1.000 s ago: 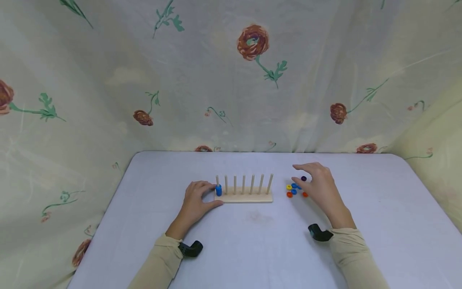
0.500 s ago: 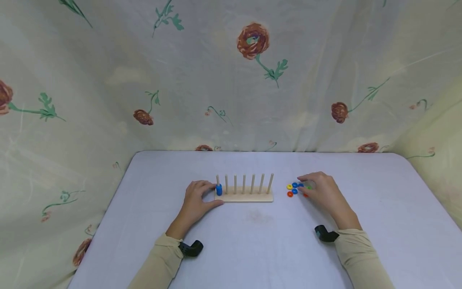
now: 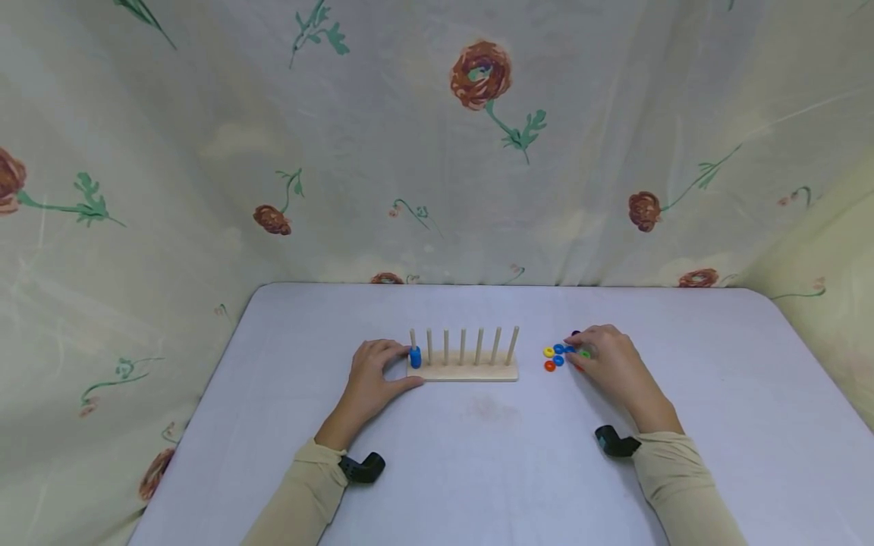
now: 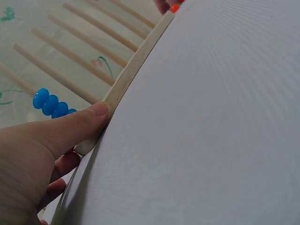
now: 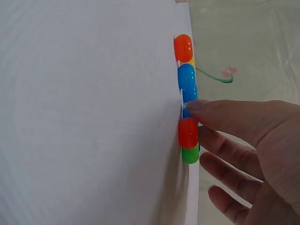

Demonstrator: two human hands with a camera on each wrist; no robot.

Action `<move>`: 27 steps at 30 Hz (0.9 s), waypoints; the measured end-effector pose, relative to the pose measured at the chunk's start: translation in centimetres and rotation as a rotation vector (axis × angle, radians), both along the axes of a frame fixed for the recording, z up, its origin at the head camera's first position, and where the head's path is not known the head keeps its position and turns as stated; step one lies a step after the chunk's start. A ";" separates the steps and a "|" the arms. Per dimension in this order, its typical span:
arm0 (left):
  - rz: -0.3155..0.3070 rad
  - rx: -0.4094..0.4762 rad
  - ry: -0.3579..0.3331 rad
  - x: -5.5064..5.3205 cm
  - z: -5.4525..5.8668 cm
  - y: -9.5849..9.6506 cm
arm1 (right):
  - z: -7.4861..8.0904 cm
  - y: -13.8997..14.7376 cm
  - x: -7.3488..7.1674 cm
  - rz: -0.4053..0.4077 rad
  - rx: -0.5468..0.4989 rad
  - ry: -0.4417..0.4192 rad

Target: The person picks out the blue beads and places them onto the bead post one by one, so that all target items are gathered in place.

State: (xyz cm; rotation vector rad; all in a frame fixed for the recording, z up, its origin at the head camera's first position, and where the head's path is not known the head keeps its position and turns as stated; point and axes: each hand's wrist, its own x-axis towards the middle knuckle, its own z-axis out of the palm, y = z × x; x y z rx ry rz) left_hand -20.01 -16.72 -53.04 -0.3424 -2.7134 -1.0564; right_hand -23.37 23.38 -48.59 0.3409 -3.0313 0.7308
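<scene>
A wooden peg rack (image 3: 471, 373) stands on the table with a row of upright pegs. Its leftmost peg carries a stack of blue beads (image 4: 50, 104). My left hand (image 3: 364, 387) grips the rack's left end, thumb on the front edge and fingers behind. To the right, my right hand (image 3: 614, 368) is down at a small group of loose beads. Its thumb and forefinger pinch a blue bead (image 3: 570, 349); the thumb partly covers it in the right wrist view. An orange bead (image 5: 188, 133) and a green bead (image 5: 190, 154) lie right by those fingers.
Beside the pinched bead lie other blue beads (image 3: 558, 361), a yellow bead (image 3: 549, 352) and another orange bead (image 3: 550, 365). A dark bead (image 3: 576, 332) shows just behind the right fingers. A flowered curtain (image 3: 355, 152) hangs behind the white table (image 3: 478, 470).
My right hand has come down and slightly right onto the loose beads, and its spread thumb and forefinger have drawn together at a blue bead. My left hand stays on the rack.
</scene>
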 end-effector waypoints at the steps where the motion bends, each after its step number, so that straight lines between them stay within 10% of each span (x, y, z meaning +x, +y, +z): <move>1: -0.001 -0.001 0.002 0.0 0.0 0.0 | 0.0 0.0 0.0 0.001 0.004 0.000; 27: -0.008 0.007 0.009 -0.2 -0.2 -0.1 | 0.3 -0.2 0.2 -0.070 -0.037 -0.031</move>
